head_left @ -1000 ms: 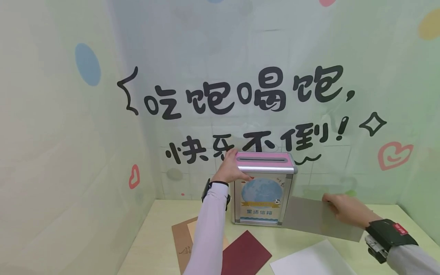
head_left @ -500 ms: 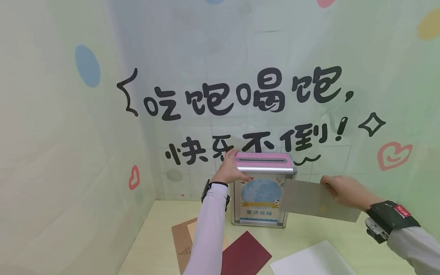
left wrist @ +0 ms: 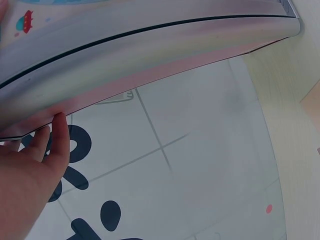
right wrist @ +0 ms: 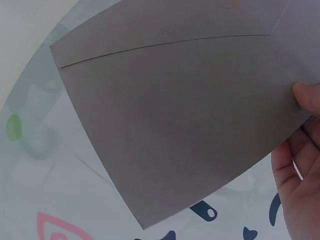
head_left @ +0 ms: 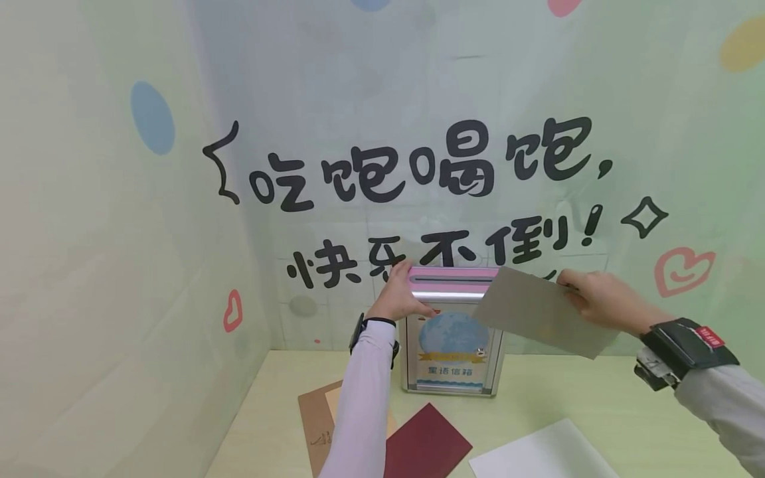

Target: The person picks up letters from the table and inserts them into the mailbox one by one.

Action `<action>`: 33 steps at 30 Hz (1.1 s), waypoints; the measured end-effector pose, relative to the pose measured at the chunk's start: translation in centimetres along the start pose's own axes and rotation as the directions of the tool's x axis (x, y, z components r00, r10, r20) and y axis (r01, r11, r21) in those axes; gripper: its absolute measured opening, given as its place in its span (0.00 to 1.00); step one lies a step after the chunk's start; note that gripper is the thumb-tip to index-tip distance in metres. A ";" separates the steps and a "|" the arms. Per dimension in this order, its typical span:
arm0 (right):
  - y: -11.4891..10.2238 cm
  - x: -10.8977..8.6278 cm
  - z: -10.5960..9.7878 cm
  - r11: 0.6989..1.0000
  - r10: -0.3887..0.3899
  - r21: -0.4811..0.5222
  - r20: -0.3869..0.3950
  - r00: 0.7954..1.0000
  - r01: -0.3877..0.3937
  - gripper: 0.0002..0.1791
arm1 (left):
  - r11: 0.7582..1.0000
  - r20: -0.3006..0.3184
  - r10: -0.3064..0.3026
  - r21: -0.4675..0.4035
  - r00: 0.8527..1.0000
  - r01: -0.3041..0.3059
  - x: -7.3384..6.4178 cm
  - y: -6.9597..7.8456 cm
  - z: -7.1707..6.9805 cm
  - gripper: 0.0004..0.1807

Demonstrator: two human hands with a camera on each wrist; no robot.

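A letter box [head_left: 451, 332] with a pink top and silver frame stands upright on the table against the wall. The slot [head_left: 451, 279] in its top is partly covered at the right end. My left hand [head_left: 396, 295] grips the box's upper left corner, thumb on the front and fingertips at the back of the top. A grey envelope [head_left: 540, 312], tilted with its left corner raised, overlaps the box's upper right corner in the head view. My right hand [head_left: 603, 299] pinches it by its upper edge. The right wrist view shows the envelope's flap line [right wrist: 175, 41].
On the pale table [head_left: 257, 398] lie a maroon envelope [head_left: 430, 441], a white one [head_left: 540, 455] at front right, and a brown one [head_left: 312, 421] with a beige piece over it, partly hidden by the left sleeve. A printed wall [head_left: 335, 99] rises behind.
My right hand has lifted the grey envelope from beside the lower part of the box to the height of its top, tilting it. My left hand keeps its place on the box.
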State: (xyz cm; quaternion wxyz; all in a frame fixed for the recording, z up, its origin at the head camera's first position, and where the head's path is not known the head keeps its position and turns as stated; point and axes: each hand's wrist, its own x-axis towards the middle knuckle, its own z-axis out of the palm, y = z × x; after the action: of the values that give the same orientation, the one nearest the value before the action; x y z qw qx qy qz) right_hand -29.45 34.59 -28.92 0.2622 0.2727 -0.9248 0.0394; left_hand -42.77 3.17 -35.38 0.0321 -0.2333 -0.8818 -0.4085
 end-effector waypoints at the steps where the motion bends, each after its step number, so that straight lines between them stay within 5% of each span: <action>1: 0.0 0.2 -0.2 1.000 -0.002 -0.001 -0.007 1.000 0.002 0.13 | 1.000 0.000 0.000 0.000 1.000 0.000 0.0 0.0 0.0 0.62; 15: 0.6 2.4 -2.8 1.000 0.020 0.017 -0.141 0.990 -0.018 0.18 | 1.000 -0.004 0.006 -0.021 1.000 -0.006 -0.1 0.0 -0.1 0.61; 24: 0.8 3.0 -4.4 0.981 0.130 0.155 -0.064 0.989 -0.119 0.15 | 0.999 -0.002 -0.005 -0.041 1.000 0.005 -0.1 0.2 -0.1 0.60; 33: 1.3 4.1 -6.2 0.976 0.163 0.165 -0.098 0.982 -0.145 0.12 | 1.000 0.003 -0.003 -0.029 1.000 0.004 0.1 -0.2 0.0 0.60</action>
State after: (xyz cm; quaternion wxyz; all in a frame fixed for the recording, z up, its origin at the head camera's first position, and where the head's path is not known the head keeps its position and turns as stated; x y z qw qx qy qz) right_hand -30.20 35.07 -21.38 0.2873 0.2173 -0.9212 0.1475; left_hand -42.95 3.15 -35.51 0.0269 -0.2327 -0.8763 -0.4210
